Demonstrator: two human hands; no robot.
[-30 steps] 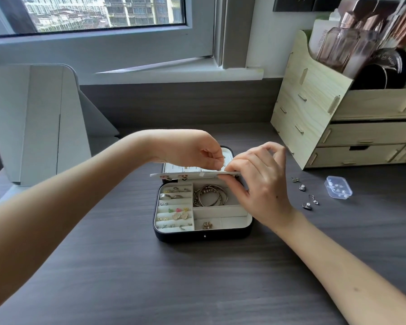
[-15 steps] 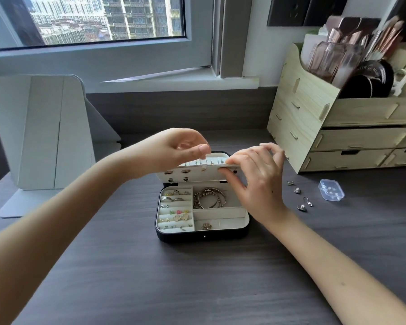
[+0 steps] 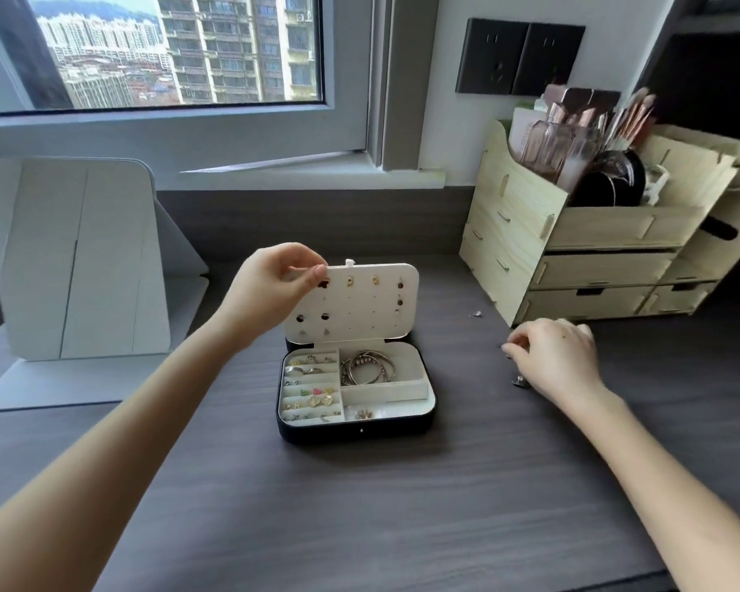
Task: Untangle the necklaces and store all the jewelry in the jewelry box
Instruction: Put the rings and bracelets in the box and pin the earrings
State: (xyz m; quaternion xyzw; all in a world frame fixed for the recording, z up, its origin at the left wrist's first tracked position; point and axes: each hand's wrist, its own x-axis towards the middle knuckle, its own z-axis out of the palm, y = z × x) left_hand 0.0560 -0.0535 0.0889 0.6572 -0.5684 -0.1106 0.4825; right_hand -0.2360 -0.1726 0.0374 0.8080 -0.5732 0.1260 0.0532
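While left hand (image 3: 271, 285) pinches upright panel (image 3: 362, 307), jewelry box (image 3: 355, 430) lies lengthwise left-right.

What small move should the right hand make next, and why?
Probably pinch one loose earring off the desk and carry it to the earring panel: the left hand holds that panel upright with free holes, and the right hand is beside the earrings.

home bedroom vanity, dark wood desk (image 3: 359, 527), standing mirror (image 3: 78, 267), wooden makeup organizer (image 3: 582, 232) with brushes, high-rise apartment window (image 3: 167, 49)
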